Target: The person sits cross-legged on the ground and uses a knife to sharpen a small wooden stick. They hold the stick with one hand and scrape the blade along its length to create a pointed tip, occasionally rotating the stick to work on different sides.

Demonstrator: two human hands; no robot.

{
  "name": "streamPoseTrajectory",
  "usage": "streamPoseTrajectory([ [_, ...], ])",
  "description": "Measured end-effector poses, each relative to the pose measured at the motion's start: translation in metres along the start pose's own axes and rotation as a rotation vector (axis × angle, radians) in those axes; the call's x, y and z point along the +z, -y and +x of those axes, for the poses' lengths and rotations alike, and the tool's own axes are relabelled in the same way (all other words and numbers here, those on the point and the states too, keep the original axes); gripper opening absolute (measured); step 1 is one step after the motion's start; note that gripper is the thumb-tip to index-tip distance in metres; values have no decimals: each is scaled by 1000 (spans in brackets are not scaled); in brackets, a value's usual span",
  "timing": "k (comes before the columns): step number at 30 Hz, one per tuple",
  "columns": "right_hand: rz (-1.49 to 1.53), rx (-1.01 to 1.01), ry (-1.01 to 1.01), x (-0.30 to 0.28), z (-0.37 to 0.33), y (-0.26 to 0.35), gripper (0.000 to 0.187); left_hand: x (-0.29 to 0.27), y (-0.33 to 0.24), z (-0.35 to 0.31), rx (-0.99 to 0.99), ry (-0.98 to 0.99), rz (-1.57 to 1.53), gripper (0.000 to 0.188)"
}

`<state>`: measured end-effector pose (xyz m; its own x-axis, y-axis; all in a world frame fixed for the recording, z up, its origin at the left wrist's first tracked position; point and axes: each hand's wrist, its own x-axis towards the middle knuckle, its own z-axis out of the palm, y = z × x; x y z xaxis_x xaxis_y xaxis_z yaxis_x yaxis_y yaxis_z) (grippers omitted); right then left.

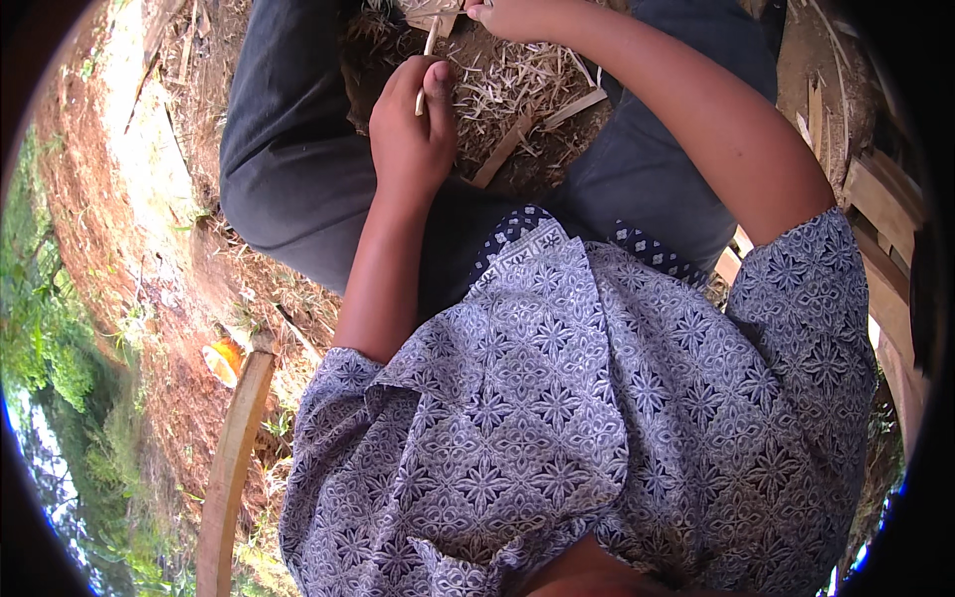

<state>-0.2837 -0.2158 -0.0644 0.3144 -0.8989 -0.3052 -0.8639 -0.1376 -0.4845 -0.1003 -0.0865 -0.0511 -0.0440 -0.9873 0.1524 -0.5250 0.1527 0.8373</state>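
My left hand [410, 114] is closed around a thin pale wooden stick [432, 38], which pokes out past the fist at both ends. At the top edge of the view my right hand [512, 17] is closed, with its fingertips pressed together near the stick's far end. What it grips is mostly cut off by the frame. A flat pale piece of wood [445, 22] lies beside those fingertips. Below the hands, between my legs, curly wood shavings [507, 85] cover the dark ground.
Flat wood offcuts [504, 151] lie among the shavings near my right leg. Boards [885, 204] are stacked at the right. A curved wooden post [234, 478] and an orange object [223, 361] stand to the left, with reddish soil and green plants beyond.
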Motion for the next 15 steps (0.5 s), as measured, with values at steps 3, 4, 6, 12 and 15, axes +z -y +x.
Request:
streamPoseTrajectory([
  [3,-144,78,71,-3,-2,14,24,-1,-2,-1,-5,5,34,37],
  [4,-198,120,97,-4,0,20,24,0,-5,-1,-11,13,38,33],
  [6,-263,158,143,-2,2,27,26,-1,-9,-3,-38,34,48,25],
  [12,-369,164,115,18,19,22,26,-3,-13,-4,-11,51,132,20],
  [15,-370,211,105,24,27,12,26,0,-20,-5,16,57,117,28],
])
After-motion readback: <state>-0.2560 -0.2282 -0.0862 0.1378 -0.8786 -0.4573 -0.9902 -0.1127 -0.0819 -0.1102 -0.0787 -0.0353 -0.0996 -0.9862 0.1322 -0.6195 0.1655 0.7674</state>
